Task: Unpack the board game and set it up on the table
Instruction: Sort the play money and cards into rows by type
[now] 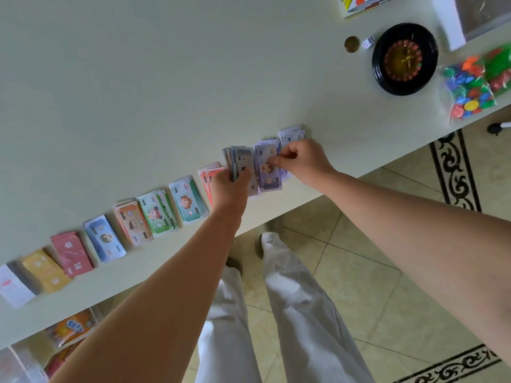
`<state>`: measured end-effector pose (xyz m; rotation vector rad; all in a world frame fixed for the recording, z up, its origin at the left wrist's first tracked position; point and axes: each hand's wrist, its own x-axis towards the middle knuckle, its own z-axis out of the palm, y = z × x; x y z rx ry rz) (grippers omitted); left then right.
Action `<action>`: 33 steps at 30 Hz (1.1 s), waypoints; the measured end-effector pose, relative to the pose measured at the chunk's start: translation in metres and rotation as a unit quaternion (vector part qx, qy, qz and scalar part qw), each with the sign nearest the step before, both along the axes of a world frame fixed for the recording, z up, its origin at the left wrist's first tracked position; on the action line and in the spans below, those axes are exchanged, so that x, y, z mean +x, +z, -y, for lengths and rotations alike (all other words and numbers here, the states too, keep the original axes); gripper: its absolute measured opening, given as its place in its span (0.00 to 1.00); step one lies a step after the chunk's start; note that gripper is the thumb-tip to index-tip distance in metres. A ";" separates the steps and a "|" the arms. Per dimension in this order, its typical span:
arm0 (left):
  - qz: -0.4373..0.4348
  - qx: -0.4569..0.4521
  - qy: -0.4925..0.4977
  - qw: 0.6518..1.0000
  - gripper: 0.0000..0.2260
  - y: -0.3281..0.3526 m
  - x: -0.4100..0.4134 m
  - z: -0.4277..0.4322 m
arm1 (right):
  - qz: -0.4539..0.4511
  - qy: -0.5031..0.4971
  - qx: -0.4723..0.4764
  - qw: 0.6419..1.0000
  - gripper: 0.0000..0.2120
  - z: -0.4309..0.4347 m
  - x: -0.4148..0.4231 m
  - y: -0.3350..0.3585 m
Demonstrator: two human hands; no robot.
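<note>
Money stacks (157,214) lie in a row along the near edge of the table (138,78), sorted by colour: blue, orange, green, teal, red. We record three card piles (72,254) at the row's left end, coloured red, yellow and white. At far right stands a black roulette wheel (404,58), with a clear bag of coloured chips (475,84) just beside it at the table edge. Our left hand (231,189) is over the right part of the row, fingers curled tight round a wad (242,158) of notes. Our right hand (304,158) is just beside it, thumb and forefinger pinched on a purple note (266,170) at the front of the wad. A small purple stack (291,134) lies on the table just behind the right hand. A white die (368,42) and a gold coin (351,44) sit left of the wheel, close but apart.
</note>
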<state>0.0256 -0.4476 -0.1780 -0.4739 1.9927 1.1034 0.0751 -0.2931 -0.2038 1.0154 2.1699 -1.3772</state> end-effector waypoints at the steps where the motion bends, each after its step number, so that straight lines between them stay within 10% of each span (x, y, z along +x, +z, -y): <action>1: -0.016 -0.017 -0.006 1.000 0.03 -0.002 -0.001 0.000 | 0.000 -0.009 0.022 1.000 0.14 -0.004 0.000 -0.002; 12: -0.011 -0.028 -0.021 0.999 0.09 -0.004 -0.006 -0.013 | 0.076 0.017 0.181 0.980 0.13 0.004 -0.004 -0.017; 23: 0.019 0.023 -0.006 1.000 0.08 0.007 0.000 -0.042 | -0.006 -0.118 -0.205 0.972 0.13 -0.023 0.004 0.026; 33: 0.082 0.039 0.001 0.996 0.10 -0.001 0.008 -0.058 | 0.028 -0.088 0.023 0.995 0.07 -0.050 0.019 -0.003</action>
